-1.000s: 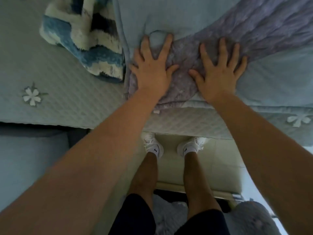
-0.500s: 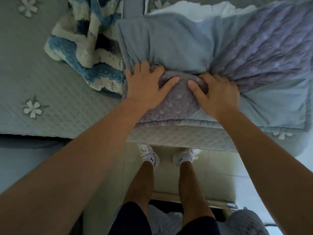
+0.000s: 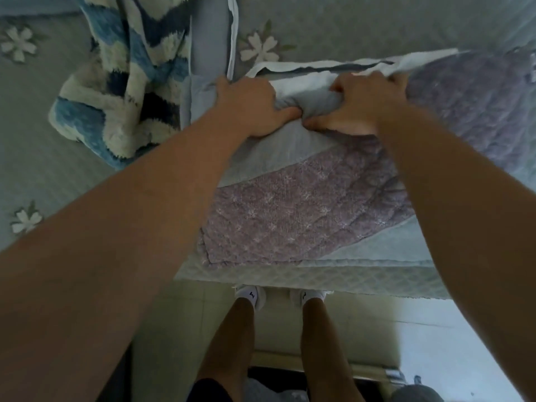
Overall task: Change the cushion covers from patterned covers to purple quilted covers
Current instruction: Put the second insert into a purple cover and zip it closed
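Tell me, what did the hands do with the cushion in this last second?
The left hand and right hand, flat with spread fingers on the purple quilted cover before, moved to its far side and now grip the bunched pale blue fabric. The blue-and-white patterned cover stayed at the left.

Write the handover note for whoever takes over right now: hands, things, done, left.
Left hand: grips the bunched pale blue far end of the purple quilted cover.
Right hand: grips the same bunch, thumbs nearly meeting.
The cover lies on the flowered quilted seat, at its front edge. White inner fabric shows at the far end.
Done: patterned cover is off, crumpled on the seat to the left.
Left: probably tuck in the far end and close it; no fastening visible.
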Available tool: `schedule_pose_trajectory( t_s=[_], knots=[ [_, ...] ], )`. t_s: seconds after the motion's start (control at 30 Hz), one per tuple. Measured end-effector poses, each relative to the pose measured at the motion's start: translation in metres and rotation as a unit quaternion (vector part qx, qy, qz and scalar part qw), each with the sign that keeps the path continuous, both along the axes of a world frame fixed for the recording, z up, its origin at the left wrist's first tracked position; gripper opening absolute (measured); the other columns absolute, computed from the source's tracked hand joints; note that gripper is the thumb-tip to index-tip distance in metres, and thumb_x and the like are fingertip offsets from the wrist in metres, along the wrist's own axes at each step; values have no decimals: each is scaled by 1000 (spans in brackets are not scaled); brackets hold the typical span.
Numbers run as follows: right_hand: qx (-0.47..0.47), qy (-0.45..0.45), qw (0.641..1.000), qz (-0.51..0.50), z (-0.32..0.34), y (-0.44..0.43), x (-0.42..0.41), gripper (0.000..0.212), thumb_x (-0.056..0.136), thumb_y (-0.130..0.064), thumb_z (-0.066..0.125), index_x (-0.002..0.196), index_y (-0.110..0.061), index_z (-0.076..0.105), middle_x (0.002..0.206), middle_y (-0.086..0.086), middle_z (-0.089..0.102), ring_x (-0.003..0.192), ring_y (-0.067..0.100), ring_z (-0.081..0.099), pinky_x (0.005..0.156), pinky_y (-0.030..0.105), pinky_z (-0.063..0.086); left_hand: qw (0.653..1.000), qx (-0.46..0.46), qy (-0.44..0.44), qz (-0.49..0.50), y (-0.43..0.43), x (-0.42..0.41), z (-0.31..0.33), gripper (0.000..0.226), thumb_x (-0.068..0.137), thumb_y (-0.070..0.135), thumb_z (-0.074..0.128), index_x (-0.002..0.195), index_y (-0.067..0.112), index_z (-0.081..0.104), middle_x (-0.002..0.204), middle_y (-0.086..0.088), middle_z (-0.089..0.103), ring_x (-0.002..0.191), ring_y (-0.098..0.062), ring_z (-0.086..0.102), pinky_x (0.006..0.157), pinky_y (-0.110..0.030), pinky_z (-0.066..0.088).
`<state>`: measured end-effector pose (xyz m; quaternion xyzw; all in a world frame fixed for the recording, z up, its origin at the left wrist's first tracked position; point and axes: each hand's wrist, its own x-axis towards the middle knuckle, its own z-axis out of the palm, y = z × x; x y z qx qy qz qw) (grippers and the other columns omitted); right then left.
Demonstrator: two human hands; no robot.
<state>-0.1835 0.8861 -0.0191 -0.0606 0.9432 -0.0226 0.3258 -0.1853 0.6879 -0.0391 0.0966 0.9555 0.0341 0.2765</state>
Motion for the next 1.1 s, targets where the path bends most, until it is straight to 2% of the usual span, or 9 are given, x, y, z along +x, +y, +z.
schedule_pose_trajectory(
  t_s=[0.13, 0.2, 0.3, 0.4, 0.5, 0.57, 0.7, 0.87, 1.1],
  knots=[
    [7, 21, 1000, -13, 5, -3, 7, 100, 59, -93, 53, 126, -18, 48, 114, 14, 63, 108, 36, 59, 86, 43, 40, 999, 5, 29, -24, -2, 5, -3, 64, 83, 80, 39, 87, 18, 54, 101, -11, 65, 88, -30, 59, 78, -38, 39],
    [-5, 43, 999, -27, -2, 1, 9, 98, 59, -92, 55, 123, -20, 46, 113, 13, 62, 104, 35, 61, 75, 38, 37, 998, 20, 56, -2, -3, 9, -13, 71, 86, 74, 43, 120, 12, 48, 114, -13, 61, 101, -33, 58, 87, -41, 39],
    [-16, 68, 997, -33, -9, -2, 1, 101, 59, -92, 55, 131, -21, 47, 132, 15, 45, 114, 38, 54, 82, 44, 43, 997, 17, 81, 1, -1, 6, -29, 75, 86, 76, 37, 133, 16, 43, 129, -15, 51, 113, -34, 52, 98, -45, 34],
    [6, 47, 999, -15, -8, -1, -10, 97, 62, -95, 45, 115, -17, 62, 118, 14, 54, 111, 38, 54, 82, 45, 45, 1000, 22, 17, 12, -3, -14, -25, 70, 86, 79, 33, 116, 22, 61, 112, -12, 62, 104, -31, 58, 93, -45, 39],
    [-3, -45, 998, -41, 3, 4, -20, 92, 55, -100, 44, 81, -12, 59, 81, 8, 58, 86, 32, 60, 70, 36, 41, 987, 111, -104, 51, -14, -30, -5, 75, 79, 84, 41, 81, 13, 66, 77, -10, 58, 74, -25, 58, 65, -34, 42],
    [-9, -108, 992, -58, 6, 7, -23, 106, 49, -101, 46, 99, -9, 60, 98, 10, 62, 91, 31, 59, 76, 38, 44, 973, 175, -121, 95, -25, -29, 0, 71, 76, 85, 43, 83, 18, 66, 82, -5, 57, 81, -22, 59, 67, -31, 41],
    [-37, -38, 995, -85, -5, 0, -12, 134, 40, -99, 57, 145, -20, 31, 144, 14, 44, 124, 39, 51, 98, 50, 43, 986, 56, 43, 148, -44, 3, -21, 93, 64, 97, 36, 131, 33, 47, 129, -11, 40, 129, -32, 34, 110, -47, 26],
    [-34, 67, 995, -63, -1, 2, 6, 147, 45, -92, 63, 156, -30, -9, 164, 14, -7, 136, 43, 40, 102, 55, 40, 986, -10, 143, 87, -26, 13, -11, 88, 73, 92, 31, 120, 23, 57, 120, -16, 51, 117, -34, 44, 102, -50, 27],
    [-70, -21, 995, -68, 94, 17, 33, 144, 41, -88, 73, 156, -35, 5, 158, -2, 34, 141, 30, 37, 112, 49, 34, 924, 94, 369, 30, -22, 72, 56, 57, 90, 70, 46, 85, 16, 62, 84, -11, 54, 85, -30, 52, 81, -42, 31]
  ],
)
